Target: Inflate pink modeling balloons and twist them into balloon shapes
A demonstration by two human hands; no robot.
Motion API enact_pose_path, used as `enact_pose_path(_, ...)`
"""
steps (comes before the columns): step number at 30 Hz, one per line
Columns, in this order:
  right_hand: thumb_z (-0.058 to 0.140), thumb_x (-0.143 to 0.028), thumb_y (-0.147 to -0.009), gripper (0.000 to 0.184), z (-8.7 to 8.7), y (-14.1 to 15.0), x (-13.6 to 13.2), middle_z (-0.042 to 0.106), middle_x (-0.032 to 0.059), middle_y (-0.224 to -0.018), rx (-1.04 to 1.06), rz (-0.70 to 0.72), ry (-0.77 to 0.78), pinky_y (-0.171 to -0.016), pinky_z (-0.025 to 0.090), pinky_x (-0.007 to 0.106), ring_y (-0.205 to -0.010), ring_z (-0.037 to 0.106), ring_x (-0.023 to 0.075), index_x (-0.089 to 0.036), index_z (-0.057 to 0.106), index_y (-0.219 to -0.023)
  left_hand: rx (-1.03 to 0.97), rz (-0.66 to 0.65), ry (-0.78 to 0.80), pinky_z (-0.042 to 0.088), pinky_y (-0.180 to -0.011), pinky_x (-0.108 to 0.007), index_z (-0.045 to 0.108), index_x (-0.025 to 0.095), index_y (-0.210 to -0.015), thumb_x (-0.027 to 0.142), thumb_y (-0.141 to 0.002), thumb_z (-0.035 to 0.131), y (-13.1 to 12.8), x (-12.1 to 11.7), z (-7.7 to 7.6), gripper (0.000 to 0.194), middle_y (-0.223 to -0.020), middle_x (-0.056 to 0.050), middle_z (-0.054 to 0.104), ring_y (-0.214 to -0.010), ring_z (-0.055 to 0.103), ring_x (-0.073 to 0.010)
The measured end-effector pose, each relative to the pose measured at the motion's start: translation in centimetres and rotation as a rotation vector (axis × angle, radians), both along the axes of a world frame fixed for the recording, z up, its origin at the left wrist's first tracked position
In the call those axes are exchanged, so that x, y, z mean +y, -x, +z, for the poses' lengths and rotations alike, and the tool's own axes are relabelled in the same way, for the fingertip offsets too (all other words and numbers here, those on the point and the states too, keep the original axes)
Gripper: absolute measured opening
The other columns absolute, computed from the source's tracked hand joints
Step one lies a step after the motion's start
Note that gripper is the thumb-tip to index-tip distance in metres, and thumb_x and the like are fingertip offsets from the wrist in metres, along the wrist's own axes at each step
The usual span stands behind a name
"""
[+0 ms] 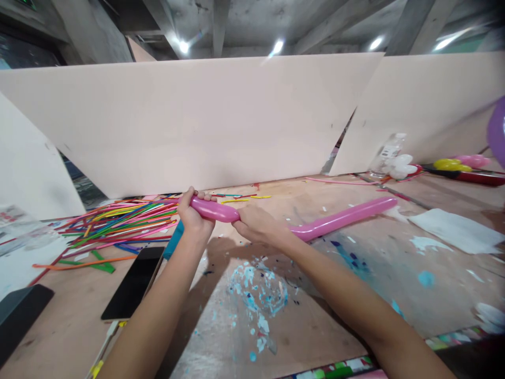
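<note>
A long pink modelling balloon (343, 217) stretches over the paint-stained wooden table (355, 284), inflated, with its far end at the right. My left hand (193, 213) is wrapped round its near end. My right hand (256, 225) grips the balloon a short way along, fingers closed. A short pink section (215, 209) shows between the two hands. The rest of the balloon runs on to the right behind my right wrist.
A heap of uninflated coloured balloons (118, 221) lies at the left. A black phone (132, 284) lies near my left forearm. Pink boards (205, 121) wall the back. At the far right stand a plastic bottle (389, 155), yellow and pink balloons (460, 164) and white paper (457, 231).
</note>
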State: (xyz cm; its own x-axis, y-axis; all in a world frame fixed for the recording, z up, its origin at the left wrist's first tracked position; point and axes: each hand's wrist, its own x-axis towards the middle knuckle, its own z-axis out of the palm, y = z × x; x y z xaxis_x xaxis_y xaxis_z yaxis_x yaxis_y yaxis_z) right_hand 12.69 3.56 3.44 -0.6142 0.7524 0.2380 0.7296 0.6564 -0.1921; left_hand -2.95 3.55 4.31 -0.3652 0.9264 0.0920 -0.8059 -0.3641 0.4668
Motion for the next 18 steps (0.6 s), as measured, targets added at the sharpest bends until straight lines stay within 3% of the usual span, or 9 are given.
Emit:
enact_pose_path(7, 0.039, -0.025, -0.085, 0.034, -0.8, 0.4, 0.1, 0.071, 0.0171, -0.094, -0.059, -0.056, -0.038, -0.072, 0.043, 0.031, -0.085, 0.066, 0.0256, -0.011, 0.07, -0.09, 0.071, -0.004, -0.024, 0.04, -0.051, -0.021, 0.041, 0.019, -0.062, 0.023, -0.063, 0.068, -1.2, -0.3, -0.4, 0.028, -0.05, 0.009, 0.04, -0.043, 0.043, -0.0052)
enact_pose_path(14, 0.041, -0.024, -0.083, 0.032, -0.6, 0.9, -0.5, 0.071, 0.0161, -0.088, -0.06, -0.083, 0.04, -0.063, 0.04, 0.029, -0.076, 0.065, 0.0243, -0.012, 0.07, -0.089, 0.189, -0.06, -0.118, 0.033, -0.046, -0.02, 0.035, 0.018, -0.058, 0.023, -0.065, 0.068, -2.7, -1.4, -0.2, 0.034, -0.047, 0.009, 0.031, -0.041, 0.037, -0.004)
enact_pose_path(18, 0.042, -0.022, -0.081, 0.029, -0.1, 1.0, -1.0, 0.071, 0.0146, -0.088, -0.008, -0.097, 0.086, -0.059, 0.037, 0.028, -0.074, 0.065, 0.0231, -0.013, 0.068, -0.087, 0.196, -0.106, -0.063, 0.028, -0.043, -0.019, 0.033, 0.018, -0.057, 0.024, -0.063, 0.069, -3.8, -1.7, -0.5, 0.037, -0.045, 0.009, 0.029, -0.039, 0.033, -0.0031)
